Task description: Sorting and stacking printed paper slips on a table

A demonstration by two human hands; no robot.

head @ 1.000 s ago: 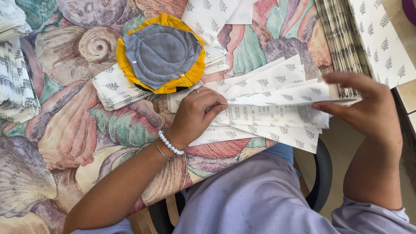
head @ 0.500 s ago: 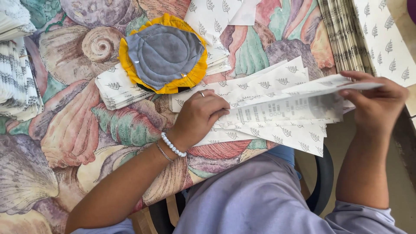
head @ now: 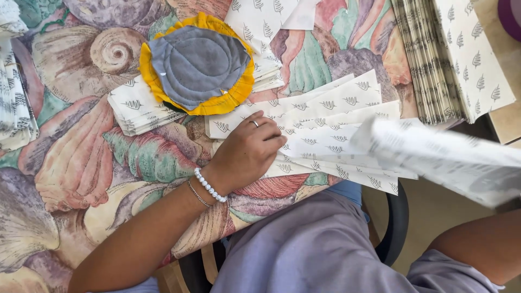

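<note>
Head view: left hand (head: 247,154) flat, fingers spread, pressing on fanned paper sheets (head: 325,116) at near edge of table (head: 81,163). Right hand out of frame, grip unknown; only forearm (head: 483,244) visible, blurred sheet (head: 450,160) above it past table's right edge. Yellow-grey fabric disc (head: 198,62) just behind left hand, on small paper stack (head: 135,106).

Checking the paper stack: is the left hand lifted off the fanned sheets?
No, the left hand lies flat on the fanned sheets, pressing them against the table.
</note>
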